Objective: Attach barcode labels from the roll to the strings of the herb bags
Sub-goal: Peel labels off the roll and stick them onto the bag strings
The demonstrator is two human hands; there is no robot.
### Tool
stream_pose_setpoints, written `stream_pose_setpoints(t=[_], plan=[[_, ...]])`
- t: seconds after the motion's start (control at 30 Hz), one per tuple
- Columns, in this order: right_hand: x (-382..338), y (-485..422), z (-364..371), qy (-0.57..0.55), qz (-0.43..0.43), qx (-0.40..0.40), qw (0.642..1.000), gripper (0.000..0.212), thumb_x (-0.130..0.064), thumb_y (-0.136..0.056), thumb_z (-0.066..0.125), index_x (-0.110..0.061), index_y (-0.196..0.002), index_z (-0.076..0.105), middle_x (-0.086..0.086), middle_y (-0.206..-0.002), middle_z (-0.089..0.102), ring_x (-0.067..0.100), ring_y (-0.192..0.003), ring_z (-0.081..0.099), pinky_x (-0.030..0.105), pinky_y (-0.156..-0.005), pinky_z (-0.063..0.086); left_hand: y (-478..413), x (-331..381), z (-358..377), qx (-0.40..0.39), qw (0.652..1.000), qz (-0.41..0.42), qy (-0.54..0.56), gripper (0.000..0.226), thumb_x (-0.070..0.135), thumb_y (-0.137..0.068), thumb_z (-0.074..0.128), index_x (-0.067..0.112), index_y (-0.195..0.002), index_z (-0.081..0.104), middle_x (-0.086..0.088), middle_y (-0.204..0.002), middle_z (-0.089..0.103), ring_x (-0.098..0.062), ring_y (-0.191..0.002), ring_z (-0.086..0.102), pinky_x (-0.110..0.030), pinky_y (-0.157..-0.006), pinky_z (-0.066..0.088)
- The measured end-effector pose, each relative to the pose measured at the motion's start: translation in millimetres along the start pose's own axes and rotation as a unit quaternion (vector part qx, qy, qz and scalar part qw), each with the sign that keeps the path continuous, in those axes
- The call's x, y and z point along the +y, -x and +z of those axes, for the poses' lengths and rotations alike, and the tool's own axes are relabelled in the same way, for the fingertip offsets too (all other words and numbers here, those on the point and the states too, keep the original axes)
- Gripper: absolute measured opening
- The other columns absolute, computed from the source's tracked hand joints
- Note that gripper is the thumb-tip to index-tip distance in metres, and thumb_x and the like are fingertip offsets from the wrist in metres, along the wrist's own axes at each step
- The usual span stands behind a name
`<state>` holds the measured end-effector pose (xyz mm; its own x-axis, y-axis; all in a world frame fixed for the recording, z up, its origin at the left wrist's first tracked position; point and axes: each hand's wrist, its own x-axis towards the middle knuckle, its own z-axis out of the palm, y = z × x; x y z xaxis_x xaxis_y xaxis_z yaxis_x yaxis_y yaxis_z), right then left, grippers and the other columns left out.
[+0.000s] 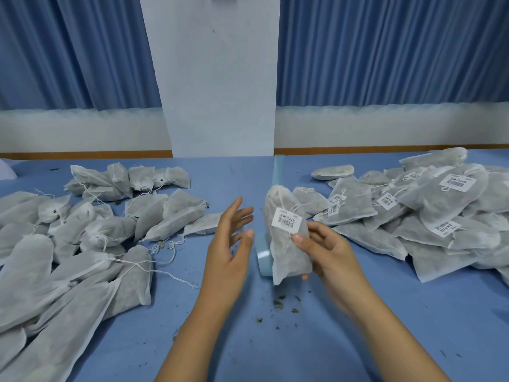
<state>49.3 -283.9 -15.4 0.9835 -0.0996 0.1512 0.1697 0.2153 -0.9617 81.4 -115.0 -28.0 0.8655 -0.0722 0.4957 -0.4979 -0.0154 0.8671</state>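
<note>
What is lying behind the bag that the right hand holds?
A pale blue strip runs along the table behind the bag held by the right hand. The bag covers the strip's middle part, so whatever lies there cannot be seen.

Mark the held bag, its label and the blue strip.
held bag [289, 257]: head view, lower body.
label [286, 221]: head view, its centre.
blue strip [278, 172]: head view, far end.

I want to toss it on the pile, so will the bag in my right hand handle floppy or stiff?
The bag is probably soft but not limp: the right hand holds it upright and it shows a stuffed shape. It seems light, since a one-handed grip carries it. Its label sits on a thin string, so it may flap.
</note>
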Motion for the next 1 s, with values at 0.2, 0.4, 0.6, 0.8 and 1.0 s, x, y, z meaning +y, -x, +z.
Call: stream_pose_setpoints(t=[0.2, 0.4, 0.6, 0.8, 1.0], plan=[[-4.3, -20.5, -31.0, -0.168, -0.008, 0.153, 0.974, 0.020, -0.016, -0.088, 0.062, -0.003, -0.103, 0.063, 0.010, -0.105, 0.065, 0.010, -0.083, 0.065, 0.017, -0.060, 0.053, -1.7, -19.0, 0.3, -0.017, 0.984, -0.116, -0.136, 0.050, 0.032, -0.095, 0.056, 0.029, -0.141, 0.038, 0.007, -0.126, 0.052, -0.009, -0.113, 0.053, -0.026, -0.095, 0.044], [6.7, -36.3, -63.7, -0.359, 0.018, 0.253, 0.898, 0.012, 0.000, -0.098, 0.043, 0.003, -0.098, 0.055, 0.015, -0.139, 0.048, 0.022, -0.124, 0.052, 0.014, -0.096, 0.045, 0.5, -21.1, 4.7, -0.082, 0.976, -0.160, -0.125, 0.050, 0.036, -0.095, 0.056, 0.039, -0.140, 0.035, 0.012, -0.126, 0.053, -0.007, -0.117, 0.052, -0.027, -0.099, 0.041], [21.0, -25.9, -31.1, -0.063, 0.087, 0.177, 0.978, 0.017, 0.002, -0.093, 0.049, 0.000, -0.082, 0.061, 0.015, -0.086, 0.066, 0.015, -0.071, 0.070, 0.018, -0.070, 0.057, 0.4, -23.1, 10.4, -0.087, 0.978, -0.164, -0.096, 0.026, 0.025, -0.097, 0.057, 0.043, -0.116, 0.053, 0.013, -0.112, 0.062, 0.003, -0.098, 0.057, -0.003, -0.072, 0.042], [32.4, -18.2, -2.5, 0.147, 0.099, 0.045, 0.983, 0.021, -0.034, -0.093, 0.058, -0.017, -0.105, 0.060, -0.001, -0.100, 0.070, 0.007, -0.092, 0.067, 0.025, -0.087, 0.050, -7.9, -17.4, 14.3, -0.017, 0.986, -0.164, -0.026, 0.019, 0.016, -0.097, 0.056, 0.026, -0.108, 0.067, 0.004, -0.112, 0.068, 0.000, -0.094, 0.062, -0.008, -0.077, 0.045], [30.6, -13.4, -3.4, 0.177, 0.108, -0.032, 0.978, 0.038, -0.025, -0.081, 0.074, -0.021, -0.114, 0.056, -0.009, -0.103, 0.070, 0.003, -0.091, 0.067, 0.016, -0.077, 0.050, -36.5, 4.1, 14.5, -0.108, 0.987, -0.114, -0.011, 0.027, 0.009, -0.100, 0.049, 0.007, -0.121, 0.066, 0.008, -0.123, 0.061, 0.014, -0.104, 0.057, -0.003, -0.089, 0.041]])
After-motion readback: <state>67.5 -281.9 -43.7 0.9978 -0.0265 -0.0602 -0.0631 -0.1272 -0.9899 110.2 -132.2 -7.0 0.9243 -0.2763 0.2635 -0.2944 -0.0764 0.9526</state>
